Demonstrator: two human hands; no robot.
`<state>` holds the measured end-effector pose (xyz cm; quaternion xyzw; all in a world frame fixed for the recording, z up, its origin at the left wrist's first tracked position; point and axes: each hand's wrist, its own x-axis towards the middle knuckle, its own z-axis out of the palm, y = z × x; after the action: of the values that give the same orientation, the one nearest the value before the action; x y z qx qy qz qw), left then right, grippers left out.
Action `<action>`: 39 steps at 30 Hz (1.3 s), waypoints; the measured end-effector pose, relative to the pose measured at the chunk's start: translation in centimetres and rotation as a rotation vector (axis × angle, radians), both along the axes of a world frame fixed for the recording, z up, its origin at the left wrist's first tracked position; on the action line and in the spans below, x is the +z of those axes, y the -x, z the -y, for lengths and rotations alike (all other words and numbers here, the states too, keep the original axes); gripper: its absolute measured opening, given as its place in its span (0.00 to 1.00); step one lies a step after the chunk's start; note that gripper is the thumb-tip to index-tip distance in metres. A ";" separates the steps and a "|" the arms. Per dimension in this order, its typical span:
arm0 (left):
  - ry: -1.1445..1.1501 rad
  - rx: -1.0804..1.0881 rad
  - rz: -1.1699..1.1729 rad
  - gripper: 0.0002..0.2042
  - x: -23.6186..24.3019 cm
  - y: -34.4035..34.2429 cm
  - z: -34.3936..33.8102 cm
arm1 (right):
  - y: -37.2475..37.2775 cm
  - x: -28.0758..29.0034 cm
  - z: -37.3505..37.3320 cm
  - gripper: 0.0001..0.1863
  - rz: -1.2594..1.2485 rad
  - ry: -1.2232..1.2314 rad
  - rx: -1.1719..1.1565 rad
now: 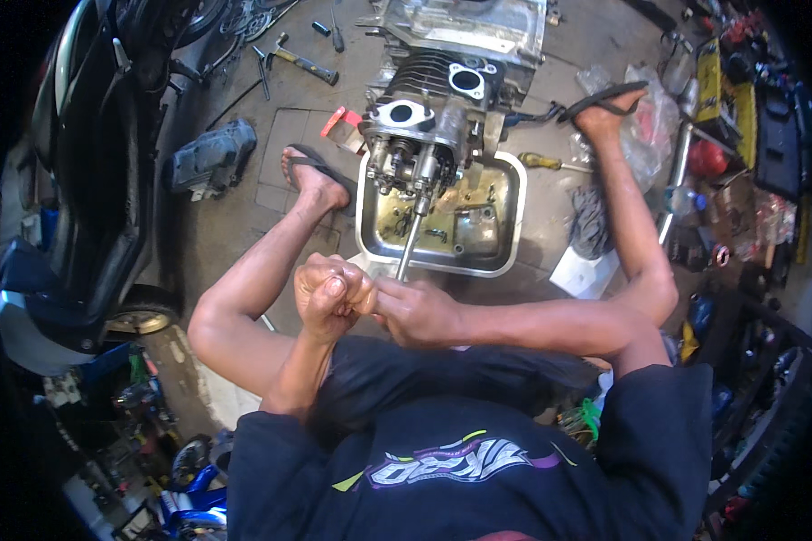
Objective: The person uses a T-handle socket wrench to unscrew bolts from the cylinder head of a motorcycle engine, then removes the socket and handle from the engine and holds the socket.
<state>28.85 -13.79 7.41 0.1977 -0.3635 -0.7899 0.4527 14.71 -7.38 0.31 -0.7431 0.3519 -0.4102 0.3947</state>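
Engine block [424, 135] is set over a metal drain tray [512, 236] on the floor, far of the person. A long-shafted tool [410, 242] is gripped by both closed hands, left [329, 293] and right [415, 311], apparently turning a fastener; steady torque seems called for.

What we wear at the metal tray

We wear a black short-sleeved shirt [478, 460] with a slanted graphic across it in white, purple and yellow-green, on the side of us away from the metal tray [514, 194]. Our forearms are bare, and so are our left hand [332, 293] and right hand [415, 311], with no gloves, watch or rings that we can see. Our legs are bare too. On each side of the tray sits a dark thong sandal: the left sandal [305, 162] and the right sandal [604, 95].
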 end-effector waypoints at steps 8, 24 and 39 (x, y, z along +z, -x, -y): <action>0.215 -0.100 0.341 0.26 1.7 1.7 0.1 | -0.4 -2.0 0.1 0.08 0.257 0.162 -0.130; 0.748 -0.410 0.663 0.19 2.8 1.7 1.3 | -2.5 -3.9 0.2 0.10 0.312 0.229 -0.228; 0.088 0.437 0.879 0.13 -9.8 6.6 -4.3 | 2.7 -6.2 -10.8 0.05 -0.129 -0.498 -0.282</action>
<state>22.26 -9.52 -2.36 0.5647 -0.5031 -0.5020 0.4195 12.01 3.47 -5.94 -0.5916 0.5657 -0.3139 0.4810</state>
